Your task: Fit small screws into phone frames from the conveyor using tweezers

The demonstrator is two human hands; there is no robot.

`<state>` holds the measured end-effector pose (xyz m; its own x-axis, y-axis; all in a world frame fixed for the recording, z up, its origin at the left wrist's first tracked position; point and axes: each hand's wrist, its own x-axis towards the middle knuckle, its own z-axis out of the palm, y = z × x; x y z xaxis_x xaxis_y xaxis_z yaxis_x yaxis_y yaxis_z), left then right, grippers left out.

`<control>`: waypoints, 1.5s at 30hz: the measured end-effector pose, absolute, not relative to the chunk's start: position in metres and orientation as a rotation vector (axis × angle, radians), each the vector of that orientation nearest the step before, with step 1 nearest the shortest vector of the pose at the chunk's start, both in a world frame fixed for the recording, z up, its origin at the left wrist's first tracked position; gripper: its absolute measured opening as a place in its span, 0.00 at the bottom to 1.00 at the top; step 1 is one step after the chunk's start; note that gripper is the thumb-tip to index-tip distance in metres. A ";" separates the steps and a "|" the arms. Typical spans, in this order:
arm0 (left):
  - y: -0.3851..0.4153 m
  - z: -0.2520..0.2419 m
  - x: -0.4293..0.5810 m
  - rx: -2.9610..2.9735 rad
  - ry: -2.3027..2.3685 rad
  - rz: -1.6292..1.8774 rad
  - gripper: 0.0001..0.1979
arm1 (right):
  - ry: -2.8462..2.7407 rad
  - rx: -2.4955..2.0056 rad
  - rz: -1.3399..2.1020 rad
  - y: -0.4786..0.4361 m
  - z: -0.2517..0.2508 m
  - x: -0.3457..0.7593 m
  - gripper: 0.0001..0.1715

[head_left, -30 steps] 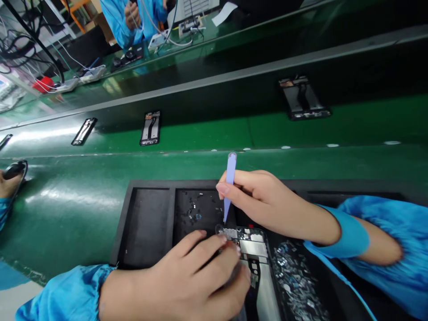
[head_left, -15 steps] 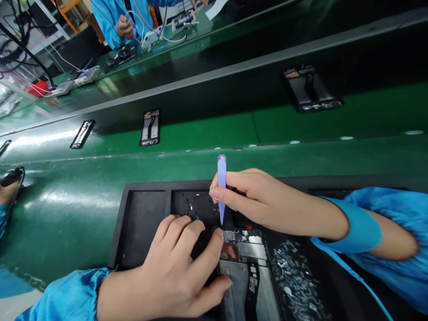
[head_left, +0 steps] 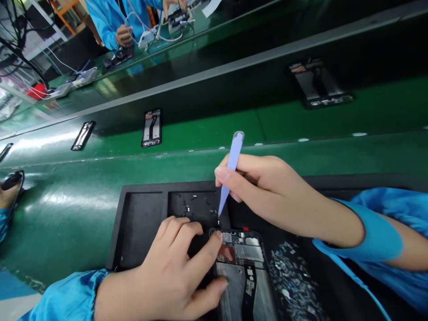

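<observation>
My right hand pinches a pair of lavender tweezers, tips pointing down. A tiny light part shows at the tips, just above the upper left corner of an opened phone. The phone lies inside up, with a circuit board at the top and a black flex cable down the middle. My left hand holds the phone at its left side, index fingertip on the upper corner and thumb on the edge. Its other fingers are bent over the tray.
A black compartmented tray lies beneath, with small parts in one section and a pile of tiny pieces right of the phone. Phone frames lie along the green bench. A co-worker is across; another person's hand is left.
My right hand has lifted slightly up and right, tilting the tweezers; their tips have come away from the phone's corner with a tiny part. My left hand stays on the phone.
</observation>
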<state>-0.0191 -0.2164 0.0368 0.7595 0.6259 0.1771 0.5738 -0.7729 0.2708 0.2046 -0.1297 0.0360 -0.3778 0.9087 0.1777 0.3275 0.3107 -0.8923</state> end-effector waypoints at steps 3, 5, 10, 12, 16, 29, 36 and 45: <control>-0.216 0.036 -0.019 2.789 0.960 0.412 0.24 | -1.844 -1.107 1.038 -0.130 0.036 0.204 0.24; -0.215 0.035 -0.020 2.790 0.982 0.383 0.26 | -1.860 -1.104 1.041 -0.130 0.036 0.204 0.25; -0.214 0.034 -0.019 2.739 0.987 0.305 0.27 | -1.865 -1.094 1.074 -0.131 0.036 0.205 0.24; -0.214 0.035 -0.019 2.739 0.985 0.319 0.27 | -1.863 -1.088 1.067 -0.131 0.036 0.205 0.24; -0.215 0.035 -0.020 2.791 0.971 0.395 0.28 | -1.807 -1.095 1.018 -0.131 0.037 0.205 0.22; -0.216 0.032 -0.020 2.803 0.999 0.317 0.28 | -1.801 -1.139 1.067 -0.130 0.037 0.205 0.21; -0.215 0.033 -0.019 2.824 0.987 0.346 0.28 | -1.788 -1.122 1.023 -0.128 0.038 0.202 0.22; -0.217 0.034 -0.018 2.775 0.964 0.342 0.27 | -1.729 -1.161 1.032 -0.110 0.034 0.207 0.21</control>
<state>-0.0179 -0.2168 0.0341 0.7627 0.6278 0.1553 0.5855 -0.7723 0.2467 0.2072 -0.1105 0.0343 -0.2643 0.9496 0.1686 0.3024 0.2476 -0.9205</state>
